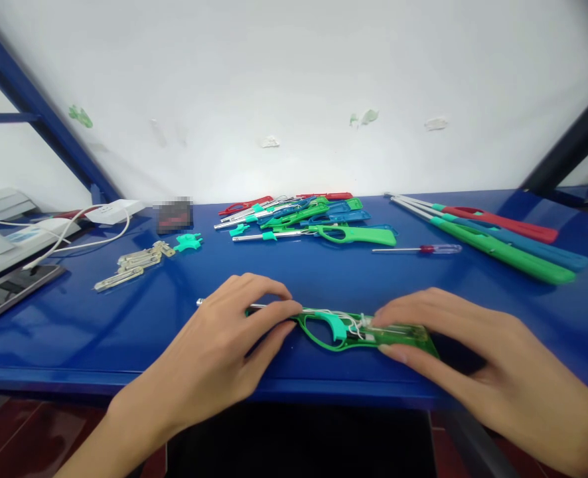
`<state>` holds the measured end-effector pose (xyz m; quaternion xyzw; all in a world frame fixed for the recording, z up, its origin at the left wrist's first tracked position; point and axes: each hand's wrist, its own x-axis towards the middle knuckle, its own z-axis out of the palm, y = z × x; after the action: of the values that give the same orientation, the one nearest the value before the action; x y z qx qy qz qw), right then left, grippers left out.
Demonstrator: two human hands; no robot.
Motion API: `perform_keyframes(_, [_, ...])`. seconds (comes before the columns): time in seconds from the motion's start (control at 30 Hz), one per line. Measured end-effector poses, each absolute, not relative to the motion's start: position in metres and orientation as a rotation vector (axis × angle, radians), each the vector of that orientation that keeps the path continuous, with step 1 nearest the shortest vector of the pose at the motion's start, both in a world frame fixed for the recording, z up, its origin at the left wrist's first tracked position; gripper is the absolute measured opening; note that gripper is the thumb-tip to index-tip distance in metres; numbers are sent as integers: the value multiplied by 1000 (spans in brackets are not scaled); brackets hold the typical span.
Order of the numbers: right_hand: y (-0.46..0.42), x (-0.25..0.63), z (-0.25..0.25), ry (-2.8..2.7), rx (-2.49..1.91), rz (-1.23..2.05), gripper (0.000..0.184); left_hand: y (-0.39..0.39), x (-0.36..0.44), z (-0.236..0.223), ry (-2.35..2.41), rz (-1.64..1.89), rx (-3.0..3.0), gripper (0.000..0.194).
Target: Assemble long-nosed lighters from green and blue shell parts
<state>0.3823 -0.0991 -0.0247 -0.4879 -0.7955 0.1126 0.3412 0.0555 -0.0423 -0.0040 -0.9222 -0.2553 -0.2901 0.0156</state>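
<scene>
A green gas lighter (pixel 318 340) with its inner parts exposed lies near the table's front edge. Inside it show a teal trigger (pixel 334 325), white wires (pixel 356 325) and a clear fuel tank (pixel 398 334). My left hand (pixel 229 332) pinches the lighter where the metal tube meets the green body; the tube's tip (pixel 200 302) sticks out to the left beyond it. Thumb and fingers of my right hand (pixel 453 345) grip the handle end around the tank. Part of the tube is hidden under my left hand.
Lighter halves and metal tubes (pixel 298 216) are piled at the back. A screwdriver (pixel 441 249) lies right of them, near several whole lighters (pixel 503 245). Clear tanks (pixel 129 265) and teal triggers (pixel 188 241) sit left. A phone (pixel 20 292) and white cable (pixel 70 232) occupy the far left.
</scene>
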Motion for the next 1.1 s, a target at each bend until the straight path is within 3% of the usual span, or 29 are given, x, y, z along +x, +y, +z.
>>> perform_keyframes(0.27, [-99,379,-20,-2067,-1233,292,19,-52,105,2,-674,-686,-3024,21])
perform_keyframes(0.6, [-99,379,-20,-2073,-1256,328,26,-47,103,1,-688,-714,-3006,17])
perform_keyframes(1.1, [-99,379,-19,-2051,-1240,335,22,-47,105,1,-628,-711,-2989,20])
